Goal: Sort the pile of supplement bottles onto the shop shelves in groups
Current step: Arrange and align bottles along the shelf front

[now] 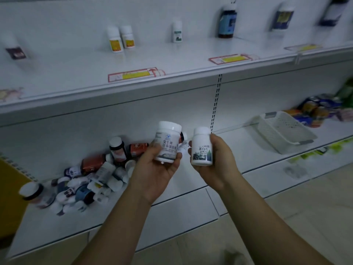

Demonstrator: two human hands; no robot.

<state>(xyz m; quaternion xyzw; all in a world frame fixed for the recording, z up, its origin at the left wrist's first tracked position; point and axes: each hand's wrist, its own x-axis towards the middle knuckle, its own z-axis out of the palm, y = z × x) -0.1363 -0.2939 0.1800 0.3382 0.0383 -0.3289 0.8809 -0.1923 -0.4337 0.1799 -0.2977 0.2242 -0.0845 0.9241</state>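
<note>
Here right hand (219,159) grips slim bottle (202,148) (labelled 蛋白片), left hand (154,169) wide bottle (167,142).

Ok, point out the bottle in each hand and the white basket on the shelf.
left-hand bottle (166,145): head view, on its printed label.
right-hand bottle (202,150): head view, on its printed label.
white basket (288,127): head view, on its perforated wall.

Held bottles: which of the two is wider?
The wide white bottle in the left hand; the slim white bottle in the right hand is narrower, with a smaller cap.
</note>
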